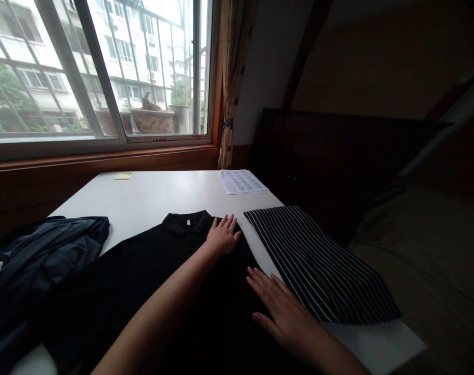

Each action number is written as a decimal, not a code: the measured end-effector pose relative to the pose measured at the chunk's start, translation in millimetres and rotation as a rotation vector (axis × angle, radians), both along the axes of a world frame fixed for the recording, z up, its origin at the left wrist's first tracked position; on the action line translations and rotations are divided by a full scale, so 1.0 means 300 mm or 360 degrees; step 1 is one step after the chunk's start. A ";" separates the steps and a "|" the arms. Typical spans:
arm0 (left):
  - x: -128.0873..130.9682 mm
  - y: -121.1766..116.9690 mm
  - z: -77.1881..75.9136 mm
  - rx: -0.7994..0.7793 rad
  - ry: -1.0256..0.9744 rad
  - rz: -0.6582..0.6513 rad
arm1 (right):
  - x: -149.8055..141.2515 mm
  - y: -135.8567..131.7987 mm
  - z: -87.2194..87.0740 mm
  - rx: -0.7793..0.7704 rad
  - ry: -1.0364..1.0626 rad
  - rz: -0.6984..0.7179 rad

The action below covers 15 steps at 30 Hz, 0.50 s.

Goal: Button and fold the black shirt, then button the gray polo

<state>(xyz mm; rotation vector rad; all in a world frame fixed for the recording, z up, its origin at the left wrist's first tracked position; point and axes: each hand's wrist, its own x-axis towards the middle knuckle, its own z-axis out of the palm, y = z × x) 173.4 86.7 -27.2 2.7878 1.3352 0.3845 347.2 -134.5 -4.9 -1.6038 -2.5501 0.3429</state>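
Observation:
A black collared shirt point(151, 281) lies spread flat on the white table point(154, 192), collar toward the window. My left hand point(222, 235) rests flat on the shirt's right shoulder next to the collar, fingers stretched out. My right hand point(283, 310) lies flat on the shirt's right edge, fingers extended, nearly touching a folded black garment with white stripes point(318, 265). Neither hand holds anything.
A crumpled dark grey-blue garment point(37, 260) lies at the table's left. A printed paper sheet point(240, 181) and a yellow sticky note point(122, 176) sit at the far edge below the window. A bed with a dark headboard point(416, 250) stands to the right.

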 end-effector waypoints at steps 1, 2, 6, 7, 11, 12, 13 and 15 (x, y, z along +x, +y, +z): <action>-0.005 -0.011 0.001 -0.0002 0.0002 0.0004 | 0.000 0.000 -0.002 -0.0001 -0.0005 0.0000; -0.013 -0.024 0.002 -0.0008 0.0008 -0.0004 | -0.001 0.000 -0.003 -0.0002 -0.0011 -0.0001; -0.085 -0.097 0.011 -0.0048 0.0057 -0.0096 | -0.004 0.002 -0.007 -0.0019 -0.0016 -0.0023; -0.114 -0.121 0.017 -0.0059 0.0074 -0.0125 | -0.005 0.003 -0.005 -0.0033 -0.0016 -0.0031; -0.273 -0.219 0.050 -0.0103 0.0149 -0.0240 | -0.002 0.008 0.018 -0.0101 -0.0014 -0.0022; -0.322 -0.239 0.058 -0.0101 0.0153 -0.0251 | 0.001 0.010 0.028 -0.0116 -0.0005 -0.0011; -0.373 -0.255 0.063 -0.0092 0.0151 -0.0248 | 0.004 0.014 0.038 -0.0124 0.0007 0.0003; -0.479 -0.268 0.064 -0.0023 0.0122 -0.0202 | 0.006 0.027 0.062 -0.0101 0.0022 0.0033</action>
